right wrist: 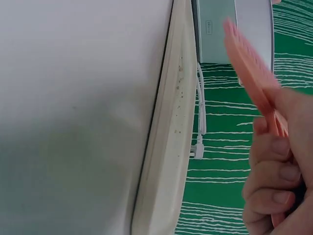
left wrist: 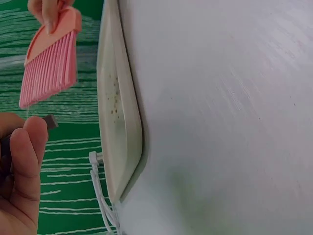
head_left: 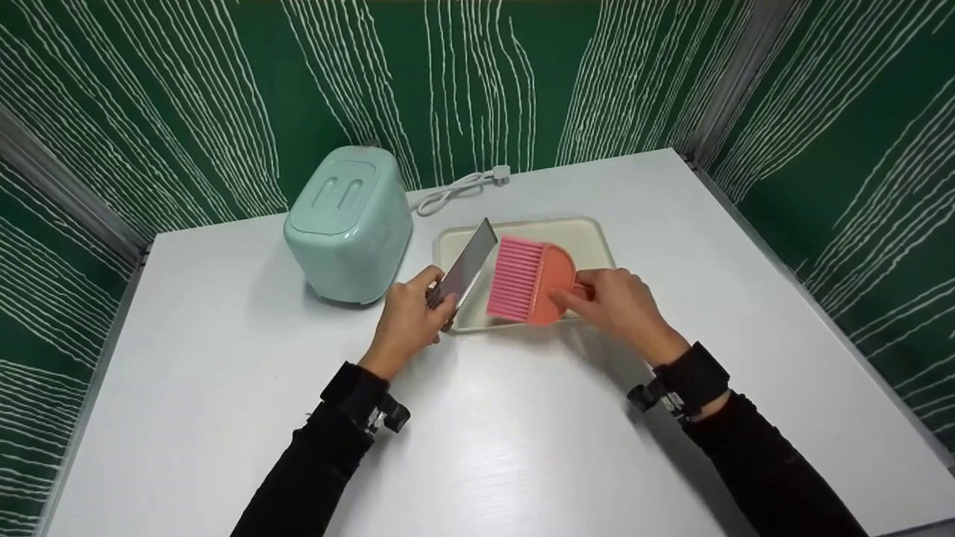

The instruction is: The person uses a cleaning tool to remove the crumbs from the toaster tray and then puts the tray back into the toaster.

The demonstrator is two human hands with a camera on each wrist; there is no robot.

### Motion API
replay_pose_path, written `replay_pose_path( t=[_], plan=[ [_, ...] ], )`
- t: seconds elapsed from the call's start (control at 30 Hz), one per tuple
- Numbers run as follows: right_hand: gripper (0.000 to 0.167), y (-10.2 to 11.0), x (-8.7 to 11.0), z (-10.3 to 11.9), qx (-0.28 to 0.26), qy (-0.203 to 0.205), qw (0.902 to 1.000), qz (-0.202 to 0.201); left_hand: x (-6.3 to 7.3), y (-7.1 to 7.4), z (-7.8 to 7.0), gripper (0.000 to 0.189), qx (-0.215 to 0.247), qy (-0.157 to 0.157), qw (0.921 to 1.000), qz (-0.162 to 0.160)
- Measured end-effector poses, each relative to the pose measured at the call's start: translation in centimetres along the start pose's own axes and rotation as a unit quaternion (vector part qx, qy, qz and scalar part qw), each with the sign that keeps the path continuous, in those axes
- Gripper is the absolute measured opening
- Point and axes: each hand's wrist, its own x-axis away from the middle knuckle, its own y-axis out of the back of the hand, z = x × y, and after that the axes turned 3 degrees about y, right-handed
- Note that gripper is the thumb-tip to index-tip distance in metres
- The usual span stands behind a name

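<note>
My left hand [head_left: 409, 317] grips the near end of a thin grey metal crumb tray [head_left: 470, 261], tilted up over the left side of a cream serving tray [head_left: 604, 250]. My right hand [head_left: 623, 302] holds a small orange brush [head_left: 556, 280] by its handle, the pink bristles pointing left toward the crumb tray with a small gap between. Brown crumbs [left wrist: 115, 104] lie on the cream tray in the left wrist view. There, most of the crumb tray is hidden by my fingers. Both held things are above the serving tray.
A mint-green toaster [head_left: 351, 224] with a lid stands left of the serving tray. Its white cord and plug [head_left: 477, 179] lie behind, near the green wall [head_left: 403, 89] with white lines. Everything stands on a white table [head_left: 492, 447].
</note>
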Motion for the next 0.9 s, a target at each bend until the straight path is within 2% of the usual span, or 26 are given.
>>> replay_pose_path(
  t=[0.13,0.27,0.33,0.4,0.53,0.6,0.77,0.9],
  plan=[
    [0.048,0.1,0.1,1.0,0.009,0.027,0.9988,0.039,-0.1,0.2,-0.1,0.018,0.017,0.03,0.9994,0.009],
    [0.049,0.0,0.2,1.6,0.015,0.047,0.996,0.075,-0.1,0.4,-0.1,0.016,0.008,0.027,0.9996,0.0],
    [0.052,-0.1,0.2,1.9,0.018,0.054,0.9944,0.089,-0.1,0.5,0.0,0.014,-0.008,0.009,0.9999,-0.011],
    [0.053,-0.3,0.3,2.2,0.015,0.056,0.993,0.103,-0.1,0.4,0.1,0.013,-0.038,-0.03,0.9984,-0.029],
    [0.053,-0.7,0.4,2.8,0.007,0.054,0.9907,0.125,0.1,0.0,0.0,0.011,-0.109,-0.109,0.9862,-0.06],
    [0.052,-0.8,0.4,2.9,0.004,0.052,0.9902,0.13,0.2,-0.3,-0.1,0.011,-0.138,-0.136,0.9787,-0.067],
    [0.05,-1.0,0.3,2.9,-0.004,0.03,0.9909,0.131,0.5,-0.6,-0.6,0.011,-0.17,-0.17,0.9682,-0.069],
    [0.05,-1.1,0.2,2.6,-0.006,0.0,0.991,0.133,0.6,-0.6,-0.6,0.014,-0.172,-0.176,0.9668,-0.069]
  ],
)
